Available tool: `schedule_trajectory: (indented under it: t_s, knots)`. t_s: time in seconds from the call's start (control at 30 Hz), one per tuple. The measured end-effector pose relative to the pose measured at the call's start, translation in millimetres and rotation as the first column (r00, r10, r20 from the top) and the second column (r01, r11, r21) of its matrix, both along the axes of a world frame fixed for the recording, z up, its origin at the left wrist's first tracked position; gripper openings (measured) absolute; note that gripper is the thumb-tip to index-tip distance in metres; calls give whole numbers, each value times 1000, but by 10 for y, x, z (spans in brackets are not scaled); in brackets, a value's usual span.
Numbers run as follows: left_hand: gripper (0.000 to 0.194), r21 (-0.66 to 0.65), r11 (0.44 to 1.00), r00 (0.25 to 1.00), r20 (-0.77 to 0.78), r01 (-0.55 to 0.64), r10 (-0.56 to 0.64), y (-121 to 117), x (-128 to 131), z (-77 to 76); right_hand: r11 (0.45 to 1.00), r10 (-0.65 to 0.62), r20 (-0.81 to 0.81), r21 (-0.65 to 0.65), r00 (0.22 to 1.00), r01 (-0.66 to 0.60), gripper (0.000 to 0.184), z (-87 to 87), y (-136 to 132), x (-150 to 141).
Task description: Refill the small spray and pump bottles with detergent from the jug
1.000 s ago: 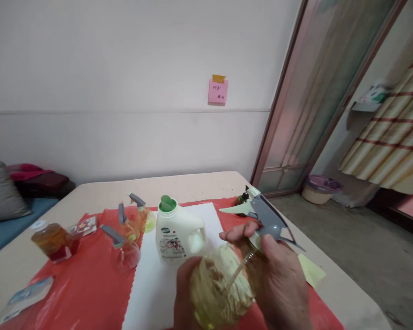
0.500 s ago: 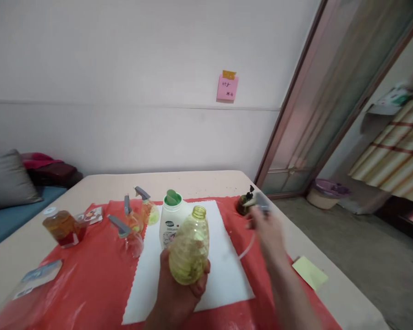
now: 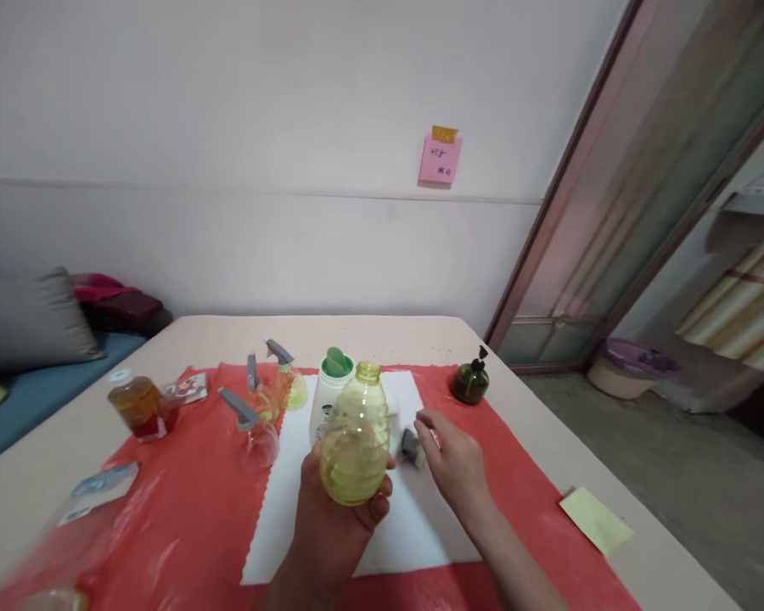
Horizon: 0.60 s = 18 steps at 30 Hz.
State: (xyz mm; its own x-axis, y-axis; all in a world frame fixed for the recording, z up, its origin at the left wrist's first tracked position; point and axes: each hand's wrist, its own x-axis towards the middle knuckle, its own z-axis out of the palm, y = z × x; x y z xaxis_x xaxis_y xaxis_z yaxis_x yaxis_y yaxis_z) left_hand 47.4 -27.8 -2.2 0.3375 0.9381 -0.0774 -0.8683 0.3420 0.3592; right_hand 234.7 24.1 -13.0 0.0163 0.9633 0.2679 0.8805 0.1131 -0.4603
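My left hand is wrapped round a clear yellow-green spray bottle with a ribbed, rounded body. The bottle is upright, and its threaded neck has no top on it. Just to its right, a grey spray head lies on the white sheet. My right hand is beside the spray head, fingers loosely bent and apart from it, seemingly holding nothing. Behind the bottle stands a white tub with a green scoop in its mouth, partly hidden.
Left on the red cloth are several spray bottles with grey heads, an amber-liquid bottle and a plastic packet. A dark green pump bottle stands right. Yellow sticky notes lie at the right edge.
My right hand has come from the right side toward the middle, and the grey spray head it carried now lies on the white sheet. My left hand still holds the bottle. The view has shifted slightly.
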Motion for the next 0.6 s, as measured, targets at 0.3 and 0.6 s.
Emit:
schedule_trajectory:
  t_s: [0.3, 0.6]
  knots:
    - [57, 181, 967, 982, -37, -178, 188, -10, 114, 4, 841, 507, -491, 462, 708, -281, 88, -79, -699, -714]
    - [89, 295, 913, 846, -371, -282, 382, 77, 318, -171, 969, 246, -889, 227, 387, -94, 74, 17, -426, -611]
